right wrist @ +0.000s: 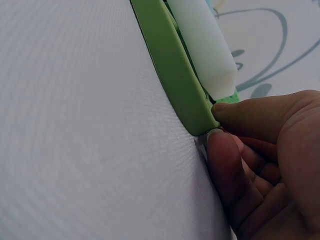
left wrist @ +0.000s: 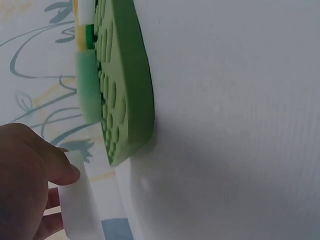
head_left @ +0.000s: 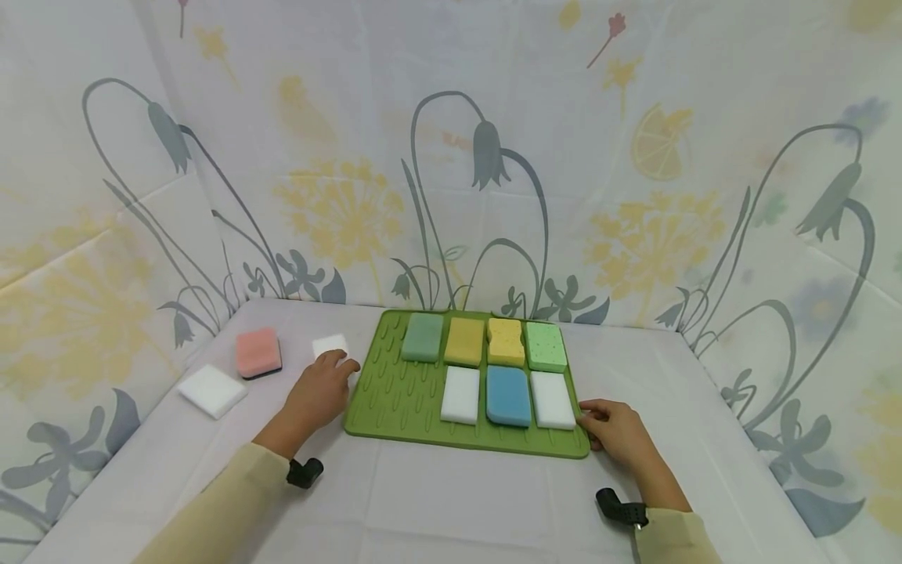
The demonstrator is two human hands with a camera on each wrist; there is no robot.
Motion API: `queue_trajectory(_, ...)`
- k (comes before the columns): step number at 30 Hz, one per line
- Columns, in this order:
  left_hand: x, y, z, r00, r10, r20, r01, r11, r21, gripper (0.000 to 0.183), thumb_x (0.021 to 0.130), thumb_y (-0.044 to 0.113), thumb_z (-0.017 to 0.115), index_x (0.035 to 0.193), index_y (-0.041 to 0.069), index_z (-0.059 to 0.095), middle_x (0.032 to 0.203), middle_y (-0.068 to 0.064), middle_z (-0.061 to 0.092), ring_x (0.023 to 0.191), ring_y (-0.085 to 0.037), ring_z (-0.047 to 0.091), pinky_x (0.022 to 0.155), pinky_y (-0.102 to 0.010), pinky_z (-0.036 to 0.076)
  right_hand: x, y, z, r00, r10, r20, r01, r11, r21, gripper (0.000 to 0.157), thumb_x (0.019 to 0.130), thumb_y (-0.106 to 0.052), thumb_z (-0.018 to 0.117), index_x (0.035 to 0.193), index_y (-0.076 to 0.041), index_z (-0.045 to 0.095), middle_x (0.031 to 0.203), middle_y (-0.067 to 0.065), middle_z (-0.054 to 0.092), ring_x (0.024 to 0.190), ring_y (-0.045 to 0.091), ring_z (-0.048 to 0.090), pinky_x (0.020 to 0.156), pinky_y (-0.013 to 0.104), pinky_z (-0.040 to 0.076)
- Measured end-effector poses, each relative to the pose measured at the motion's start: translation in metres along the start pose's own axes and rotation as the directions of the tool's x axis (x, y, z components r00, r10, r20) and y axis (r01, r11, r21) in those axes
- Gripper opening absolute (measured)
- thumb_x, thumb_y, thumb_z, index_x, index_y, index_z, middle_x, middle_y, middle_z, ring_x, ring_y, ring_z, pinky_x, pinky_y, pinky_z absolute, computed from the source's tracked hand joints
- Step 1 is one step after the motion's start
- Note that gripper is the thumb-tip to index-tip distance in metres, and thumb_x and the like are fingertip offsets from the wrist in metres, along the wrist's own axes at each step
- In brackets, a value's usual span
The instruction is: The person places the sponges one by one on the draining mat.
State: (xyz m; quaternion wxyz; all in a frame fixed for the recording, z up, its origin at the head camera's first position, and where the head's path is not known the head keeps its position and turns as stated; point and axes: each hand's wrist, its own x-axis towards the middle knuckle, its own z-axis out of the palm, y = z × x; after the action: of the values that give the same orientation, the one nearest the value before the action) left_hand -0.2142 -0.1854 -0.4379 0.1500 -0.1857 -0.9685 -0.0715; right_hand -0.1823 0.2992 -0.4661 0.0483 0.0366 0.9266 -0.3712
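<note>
My left hand [head_left: 319, 394] is at the left of the green textured mat [head_left: 395, 403], pinching a white sponge [left wrist: 80, 205] between thumb and fingers. In the head view the fingers partly cover that sponge. At the mat's near right corner, my right hand [head_left: 622, 437] grips the edge with thumb and finger, as the right wrist view shows. Two rows of sponges lie on the mat. The back row has a grey-green sponge [head_left: 423, 337], a mustard one [head_left: 464, 341], a yellow one [head_left: 506, 341] and a light green one [head_left: 546, 346]. In front are white [head_left: 460, 395], blue [head_left: 508, 395] and another white [head_left: 553, 399].
Left of my left hand, a pink sponge with a dark base [head_left: 257, 352] and a white sponge [head_left: 212, 391] lie on the white tablecloth [head_left: 451, 501]. A flower-printed cloth [head_left: 451, 204] stands behind and at both sides.
</note>
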Motion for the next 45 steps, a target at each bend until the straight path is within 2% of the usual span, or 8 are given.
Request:
queue_trajectory(6, -0.001, 0.010, 0.006, 0.998, 0.060, -0.009, -0.061, 0.996, -0.063, 0.023, 0.088, -0.001, 0.056, 0.108, 0.008, 0.063, 0.122, -0.022, 0.057, 0.114, -0.037, 0.057, 0.089, -0.048, 0.052, 0.001, 0.001, 0.000, 1.000, 0.000, -0.005, 0.000, 1.000, 0.006, 0.041, 0.092, -0.022, 0.063, 0.126, 0.001, 0.061, 0.100, 0.011, 0.069, 0.068, 0.012, 0.062, 0.059, 0.027, 0.053)
queue_trajectory(12, 0.000, 0.019, 0.013, 0.995, 0.095, 0.008, -0.093, 0.988, -0.119, 0.023, 0.089, -0.001, 0.054, 0.107, 0.011, 0.063, 0.123, -0.017, 0.056, 0.117, -0.033, 0.055, 0.092, -0.045, 0.050, 0.001, 0.001, 0.001, 1.000, 0.000, -0.006, 0.000, 1.000, 0.003, 0.041, 0.092, -0.021, 0.063, 0.126, 0.000, 0.061, 0.100, 0.011, 0.069, 0.068, 0.012, 0.061, 0.059, 0.026, 0.053)
queue_trajectory(18, 0.001, 0.027, 0.016, 0.989, 0.150, 0.011, -0.147, 0.980, -0.135, 0.023, 0.090, 0.000, 0.056, 0.106, 0.013, 0.064, 0.123, -0.013, 0.056, 0.117, -0.029, 0.055, 0.093, -0.042, 0.050, 0.001, 0.000, 0.000, 1.000, -0.005, -0.009, 0.005, 1.000, 0.005, 0.040, 0.092, -0.021, 0.064, 0.126, 0.001, 0.061, 0.099, 0.011, 0.068, 0.067, 0.012, 0.061, 0.059, 0.027, 0.053)
queue_trajectory(25, 0.001, 0.038, 0.012, 0.974, 0.225, 0.021, -0.220, 0.966, -0.137, 0.022, 0.090, -0.001, 0.057, 0.104, 0.013, 0.067, 0.122, -0.014, 0.058, 0.115, -0.029, 0.057, 0.092, -0.040, 0.052, 0.002, 0.000, 0.000, 1.000, -0.004, -0.010, 0.004, 1.000, 0.019, 0.040, 0.092, -0.020, 0.064, 0.126, 0.001, 0.061, 0.098, 0.011, 0.069, 0.067, 0.012, 0.061, 0.059, 0.027, 0.053)
queue_trajectory(31, 0.002, 0.045, 0.014, 0.969, 0.239, 0.059, -0.227, 0.960, -0.161, 0.023, 0.090, 0.000, 0.058, 0.104, 0.014, 0.068, 0.124, -0.014, 0.058, 0.117, -0.029, 0.057, 0.093, -0.040, 0.051, 0.002, 0.001, 0.001, 1.000, -0.011, -0.012, 0.011, 1.000, 0.027, 0.040, 0.091, -0.019, 0.064, 0.126, 0.001, 0.061, 0.099, 0.012, 0.069, 0.066, 0.012, 0.062, 0.058, 0.026, 0.054)
queue_trajectory(40, 0.005, 0.055, 0.017, 0.949, 0.310, 0.048, -0.299, 0.940, -0.167, 0.024, 0.089, 0.000, 0.060, 0.105, 0.015, 0.068, 0.124, -0.015, 0.059, 0.118, -0.031, 0.058, 0.096, -0.041, 0.050, 0.001, 0.002, 0.002, 1.000, -0.002, -0.014, 0.003, 1.000, 0.031, 0.042, 0.092, -0.022, 0.064, 0.127, 0.001, 0.060, 0.101, 0.012, 0.069, 0.068, 0.012, 0.062, 0.059, 0.026, 0.054)
queue_trajectory(45, 0.006, 0.061, 0.017, 0.943, 0.327, 0.068, -0.310, 0.933, -0.183, 0.023, 0.089, 0.001, 0.061, 0.107, 0.015, 0.068, 0.126, -0.015, 0.059, 0.119, -0.031, 0.058, 0.099, -0.042, 0.049, 0.001, 0.000, 0.002, 1.000, -0.004, -0.015, 0.005, 1.000, 0.030, 0.041, 0.092, -0.021, 0.064, 0.126, 0.002, 0.060, 0.100, 0.012, 0.069, 0.068, 0.012, 0.062, 0.059, 0.027, 0.054)
